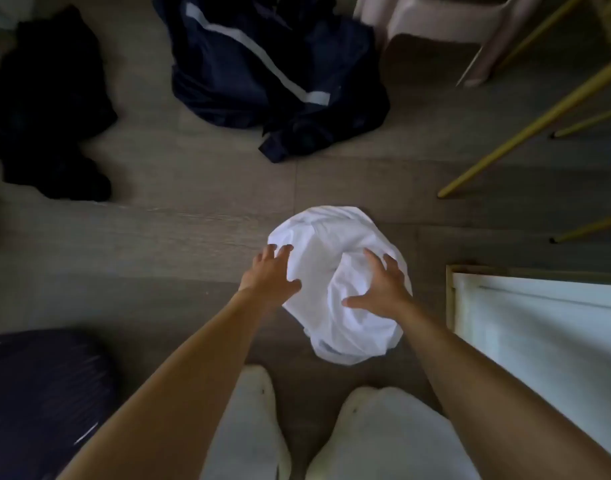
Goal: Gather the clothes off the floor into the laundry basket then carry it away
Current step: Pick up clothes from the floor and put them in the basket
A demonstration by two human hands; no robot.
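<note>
- Two bare hands over one crumpled white garment on grey wood-look floor, just ahead of pale trouser legs.
- Left hand: fingers spread, tips on the garment's left edge, nothing pinched.
- Right hand: fingers splayed wide, palm down on the bunched right part of the white cloth; actual grip hard to tell.
- Farther off, centre: navy jacket with a white stripe, heaped on the floor, well apart from the white garment.
- Far left: black clothing pile, also on the floor.
- Near left: dark ribbed object, blurred, identity unclear.
- Far right: pale plastic stool; yellow metal legs slanting down beside it.
- Near right: white panel with a light wooden frame, just beside the right forearm.
</note>
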